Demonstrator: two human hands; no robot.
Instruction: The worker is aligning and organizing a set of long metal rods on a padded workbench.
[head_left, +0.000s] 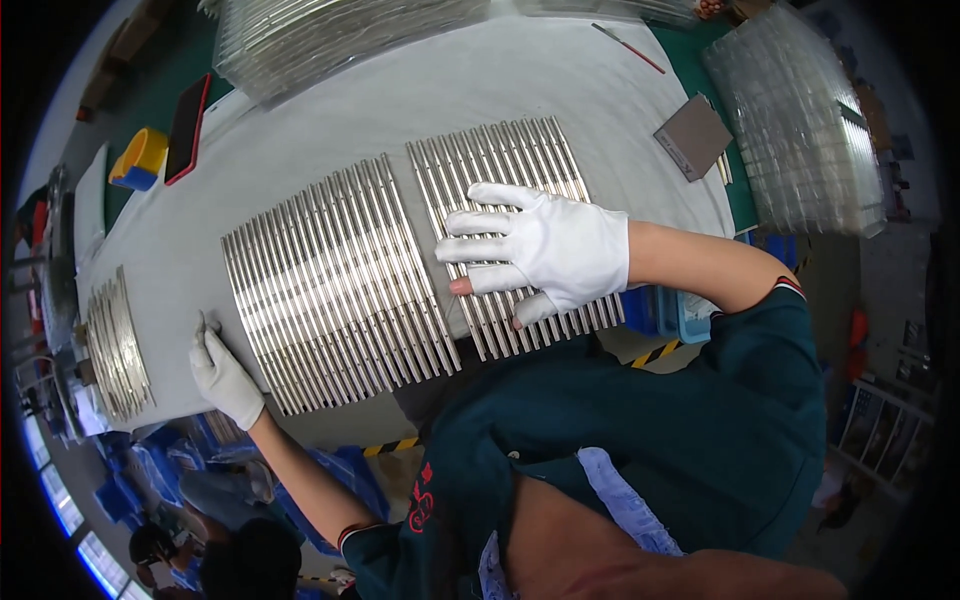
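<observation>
Two groups of shiny metal tubes lie side by side on the pale cloth: a left group (335, 285) and a right group (500, 150). My right hand (550, 245), in a white glove with the thumb and one fingertip bare, rests flat across the right group. Its fingers are spread and pointing left. My left hand (224, 378), also in a white glove, is just left of the left group's near end, by the table's front edge. Its fingers reach forward, loosely together, with no tube visible in them. A third, smaller group of thin metal tubes (117, 345) lies at the far left.
Clear plastic-wrapped stacks stand at the back (330, 45) and right (800, 120). A grey-brown box (693, 138) and a red pen-like stick (630, 48) lie right of the tubes. At back left are yellow-and-blue tape rolls (140, 158) and a red-edged phone or tablet (188, 130).
</observation>
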